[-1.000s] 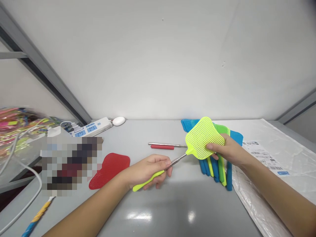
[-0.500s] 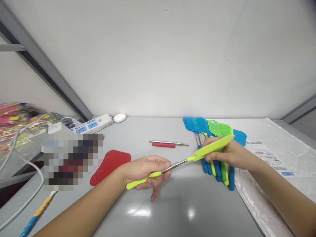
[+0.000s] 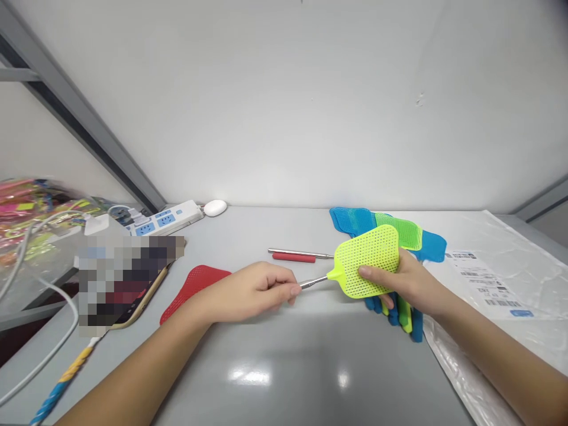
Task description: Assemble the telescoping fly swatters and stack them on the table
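A yellow-green fly swatter (image 3: pixel 367 260) is held between my two hands, its perforated head turned flat towards me. My left hand (image 3: pixel 261 290) is closed around the handle end; the grip is hidden in the palm and a short length of metal rod shows past the fingers. On the right side of the head, my right hand (image 3: pixel 410 281) pinches it, thumb in front and fingers behind. Under my left forearm lies a red swatter head (image 3: pixel 195 287). Behind the hands rest a thin metal rod (image 3: pixel 302 252) and a red handle (image 3: pixel 293 257).
Blue and green swatters (image 3: pixel 410 232) lie in a row at the right, beside a white plastic parcel (image 3: pixel 488 290) with a label. At the left are a power strip (image 3: pixel 173 218), a white mouse-like object (image 3: pixel 215 207), a blurred phone (image 3: pixel 146 290), cables and bagged colourful items (image 3: pixel 39 219).
The swatter's head has rolled from edge-on to facing me. My left hand has turned over, palm now down, and closed over the handle. My right hand still grips the head.
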`<state>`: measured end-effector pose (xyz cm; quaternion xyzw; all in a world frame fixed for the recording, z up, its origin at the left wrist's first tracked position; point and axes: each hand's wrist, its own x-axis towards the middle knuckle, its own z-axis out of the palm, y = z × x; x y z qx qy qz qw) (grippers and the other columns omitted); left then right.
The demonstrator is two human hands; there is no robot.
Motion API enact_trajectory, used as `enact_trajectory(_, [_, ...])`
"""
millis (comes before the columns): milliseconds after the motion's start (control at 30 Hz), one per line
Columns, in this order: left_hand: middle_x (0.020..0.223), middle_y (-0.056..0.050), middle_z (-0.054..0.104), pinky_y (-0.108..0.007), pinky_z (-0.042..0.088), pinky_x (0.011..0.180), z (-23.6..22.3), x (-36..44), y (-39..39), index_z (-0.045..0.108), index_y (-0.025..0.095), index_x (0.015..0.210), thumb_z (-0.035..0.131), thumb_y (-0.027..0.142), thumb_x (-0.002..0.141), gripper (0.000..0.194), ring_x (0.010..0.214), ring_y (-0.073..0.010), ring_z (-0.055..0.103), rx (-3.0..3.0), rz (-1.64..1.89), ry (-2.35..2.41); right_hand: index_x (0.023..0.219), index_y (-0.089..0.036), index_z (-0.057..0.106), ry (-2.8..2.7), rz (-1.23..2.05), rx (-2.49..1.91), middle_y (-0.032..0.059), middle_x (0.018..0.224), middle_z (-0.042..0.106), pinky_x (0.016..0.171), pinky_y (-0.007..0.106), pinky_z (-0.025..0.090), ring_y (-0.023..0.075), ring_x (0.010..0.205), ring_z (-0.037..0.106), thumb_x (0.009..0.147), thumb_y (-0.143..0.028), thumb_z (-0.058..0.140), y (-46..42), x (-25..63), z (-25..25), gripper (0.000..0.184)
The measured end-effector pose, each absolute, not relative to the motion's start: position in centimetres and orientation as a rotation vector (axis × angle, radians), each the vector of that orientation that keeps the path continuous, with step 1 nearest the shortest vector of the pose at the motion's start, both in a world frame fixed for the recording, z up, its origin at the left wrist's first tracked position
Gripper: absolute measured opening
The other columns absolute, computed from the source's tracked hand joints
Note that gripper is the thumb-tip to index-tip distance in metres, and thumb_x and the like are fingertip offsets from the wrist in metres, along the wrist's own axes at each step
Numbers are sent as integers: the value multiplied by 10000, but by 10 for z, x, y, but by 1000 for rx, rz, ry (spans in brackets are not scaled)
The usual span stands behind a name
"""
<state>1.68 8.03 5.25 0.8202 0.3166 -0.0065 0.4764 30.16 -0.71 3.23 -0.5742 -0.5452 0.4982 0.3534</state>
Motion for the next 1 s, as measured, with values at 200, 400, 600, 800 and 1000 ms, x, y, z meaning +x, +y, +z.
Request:
enact_trajectory(200, [583,36,491,-266,266,552,42,18,73,573,194,788,340,382,1016,376,520,-110,414,2852,246,748,901,-172,648,-1349,1289,-1540,-46,475,544,394,232,446,98,376,467,785,-500,704,-4,300,33,352])
enact_trajectory(400, [633,22,566,-273,254,552,32,21,74,559,181,792,351,326,1026,345,514,-123,448,3207,445,729,826,-178,656,-1341,1313,-1517,-17,562,605,414,225,446,83,386,477,793,-525,689,-3,301,33,350])
enact_trajectory(600, [759,0,620,-251,277,542,39,24,73,608,194,915,365,326,1023,297,642,-136,533,3158,669,908,806,-182,652,-1314,1362,-1436,-31,517,574,426,224,447,85,383,479,817,-531,667,-5,301,39,349])
enact_trajectory(800, [713,11,589,-242,241,503,31,25,69,606,192,910,378,305,1017,277,588,-119,491,3173,734,880,798,-172,660,-1320,1364,-1454,-29,511,566,439,224,437,80,389,460,819,-513,674,-7,302,41,341])
enact_trajectory(1000, [679,14,575,-251,183,486,21,29,63,559,181,829,358,292,1022,301,559,-114,464,3161,720,880,800,-183,653,-1314,1388,-1508,-34,509,569,420,216,435,81,384,473,799,-475,700,-9,298,43,296])
